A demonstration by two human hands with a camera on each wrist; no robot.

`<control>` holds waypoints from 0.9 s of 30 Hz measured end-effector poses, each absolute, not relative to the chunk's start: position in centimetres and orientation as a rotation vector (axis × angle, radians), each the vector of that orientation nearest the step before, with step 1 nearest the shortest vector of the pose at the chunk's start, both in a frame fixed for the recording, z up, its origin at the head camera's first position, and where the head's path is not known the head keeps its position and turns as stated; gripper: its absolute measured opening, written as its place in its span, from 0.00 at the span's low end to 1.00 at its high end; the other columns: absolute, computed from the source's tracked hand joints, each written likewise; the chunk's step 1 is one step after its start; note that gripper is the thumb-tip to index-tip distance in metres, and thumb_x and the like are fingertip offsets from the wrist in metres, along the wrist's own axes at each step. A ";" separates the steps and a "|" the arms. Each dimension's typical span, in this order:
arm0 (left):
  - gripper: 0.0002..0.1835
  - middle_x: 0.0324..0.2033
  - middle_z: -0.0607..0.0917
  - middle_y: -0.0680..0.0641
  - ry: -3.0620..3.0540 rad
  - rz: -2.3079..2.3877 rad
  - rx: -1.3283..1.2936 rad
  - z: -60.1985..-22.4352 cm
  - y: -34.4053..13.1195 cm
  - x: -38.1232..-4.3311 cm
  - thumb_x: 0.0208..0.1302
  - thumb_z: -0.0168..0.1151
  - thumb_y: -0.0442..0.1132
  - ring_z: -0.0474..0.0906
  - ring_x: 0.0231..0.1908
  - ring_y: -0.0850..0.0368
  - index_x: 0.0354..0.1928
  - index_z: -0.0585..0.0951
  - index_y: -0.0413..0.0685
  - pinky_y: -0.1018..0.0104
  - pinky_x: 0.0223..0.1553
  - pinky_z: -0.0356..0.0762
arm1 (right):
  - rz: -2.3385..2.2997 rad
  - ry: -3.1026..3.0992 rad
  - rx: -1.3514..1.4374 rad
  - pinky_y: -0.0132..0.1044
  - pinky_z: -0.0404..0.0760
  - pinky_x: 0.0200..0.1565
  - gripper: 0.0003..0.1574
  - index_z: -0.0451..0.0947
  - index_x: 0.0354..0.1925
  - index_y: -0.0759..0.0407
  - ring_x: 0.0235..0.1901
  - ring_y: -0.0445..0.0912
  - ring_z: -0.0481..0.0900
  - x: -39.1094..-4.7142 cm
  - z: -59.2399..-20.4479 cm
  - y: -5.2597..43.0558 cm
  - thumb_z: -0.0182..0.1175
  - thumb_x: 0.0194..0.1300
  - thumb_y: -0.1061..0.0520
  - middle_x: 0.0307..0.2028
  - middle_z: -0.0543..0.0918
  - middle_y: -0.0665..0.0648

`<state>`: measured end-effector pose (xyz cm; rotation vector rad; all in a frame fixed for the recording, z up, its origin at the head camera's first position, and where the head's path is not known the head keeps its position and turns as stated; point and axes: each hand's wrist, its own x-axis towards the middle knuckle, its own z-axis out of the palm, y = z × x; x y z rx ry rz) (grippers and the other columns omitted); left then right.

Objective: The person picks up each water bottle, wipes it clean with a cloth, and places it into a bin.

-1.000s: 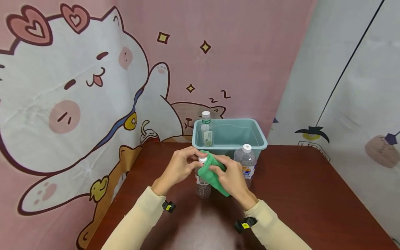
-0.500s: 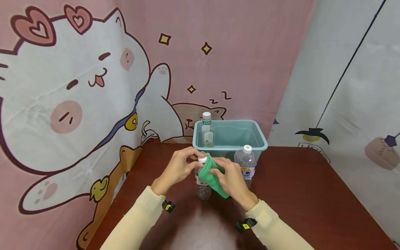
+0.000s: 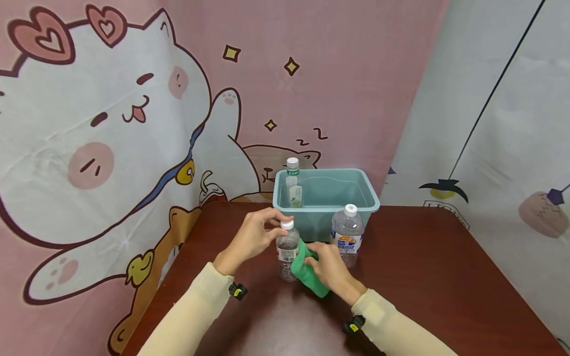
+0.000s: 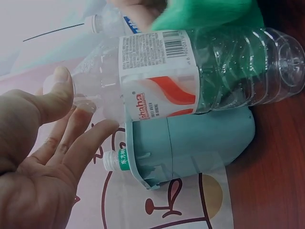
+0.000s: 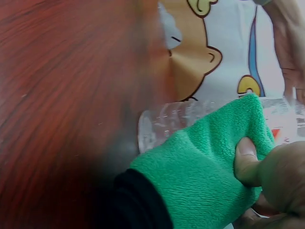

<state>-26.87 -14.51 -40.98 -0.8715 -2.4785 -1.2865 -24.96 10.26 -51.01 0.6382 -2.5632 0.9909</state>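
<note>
A clear plastic bottle (image 3: 287, 253) with a white cap and a red-and-white label stands upright on the table. My left hand (image 3: 255, 235) pinches it at the cap, thumb on one side and fingers on the other, as the left wrist view (image 4: 52, 114) shows close up. In my right hand (image 3: 331, 267) is a folded green cloth (image 3: 309, 274), gripped between thumb and fingers. The cloth (image 5: 205, 162) lies against the bottle's right side, around label height and below. From the right wrist view, the cloth covers part of the bottle (image 5: 167, 124).
Behind the hands stands a pale teal bin (image 3: 325, 217), with a green-labelled bottle (image 3: 294, 185) upright at its left end. A larger clear bottle (image 3: 349, 235) with a blue-and-white label is just beyond my right hand. All rests on a dark red-brown table (image 3: 436, 277).
My right hand has brought the green cloth down from the bottle's neck to its side, uncovering the cap and shoulder. My left hand keeps its hold at the cap.
</note>
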 end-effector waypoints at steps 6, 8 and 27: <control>0.14 0.61 0.97 0.48 -2.473 -1.299 -0.880 -41.0 -14.6 -27.0 0.69 0.83 0.32 0.98 0.51 0.51 0.54 0.93 0.49 0.59 0.53 0.97 | 0.902 -2.640 0.725 0.43 0.96 0.48 0.18 0.97 0.52 0.57 0.49 0.50 0.99 -25.1 -52.4 10.4 0.86 0.64 0.65 0.47 1.00 0.55; 0.14 0.61 0.97 0.48 -2.472 -1.299 -0.885 -41.0 -14.6 -27.0 0.69 0.83 0.32 0.98 0.51 0.51 0.54 0.93 0.49 0.60 0.53 0.97 | 0.874 -2.657 0.745 0.39 0.94 0.46 0.17 0.97 0.50 0.56 0.48 0.48 0.98 -25.2 -52.8 10.3 0.86 0.63 0.65 0.45 1.00 0.54; 0.15 0.61 0.97 0.50 -2.463 -1.300 -0.878 -41.2 -14.7 -27.3 0.69 0.84 0.33 0.98 0.50 0.54 0.55 0.94 0.50 0.65 0.53 0.96 | 1.150 -2.570 0.495 0.51 0.95 0.55 0.25 0.97 0.59 0.56 0.54 0.50 0.97 -24.8 -51.5 10.1 0.84 0.64 0.68 0.52 0.99 0.55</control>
